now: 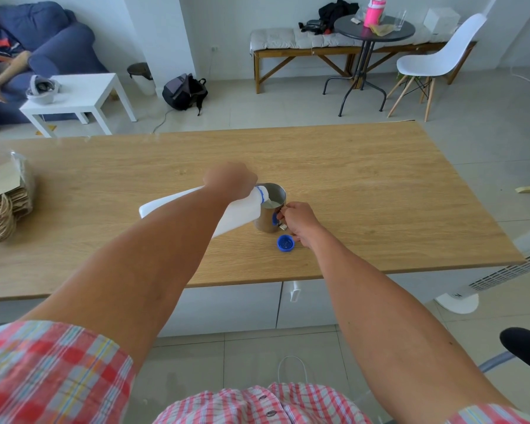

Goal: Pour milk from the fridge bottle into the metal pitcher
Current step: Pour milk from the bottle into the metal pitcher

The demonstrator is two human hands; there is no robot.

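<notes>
The white plastic milk bottle with a blue neck ring (227,211) lay tipped nearly level above the light wooden tabletop (364,185), its mouth over the rim of the small stainless-steel pitcher (271,209), where white milk was already pooling. The left hand (231,179) was wrapped over the bottle's shoulder just behind the neck, fingers curled round it. The right hand (299,221) pinched the pitcher's handle, holding it down.

The bottle looked thin-walled and slightly squeezable, likely to feel heavy toward its raised base if much milk remained, so a grip near the neck probably gave good control of the stream but left the tail to swing. Cold plastic might be slick. The pitcher seemed rigid and light, easy to nudge or tip on the smooth laminate; the handle was the sensible hold.

The round blue screw cap (285,243) sat open side up just beside the right hand. Brown paper bags with twine handles (3,203) lay at the tabletop's left edge. Beyond stood a white side table (83,93), a blue sofa (58,41), a wooden bench (303,53), a round black table (375,30) and a white chair (435,61) on pale floor tiles.
</notes>
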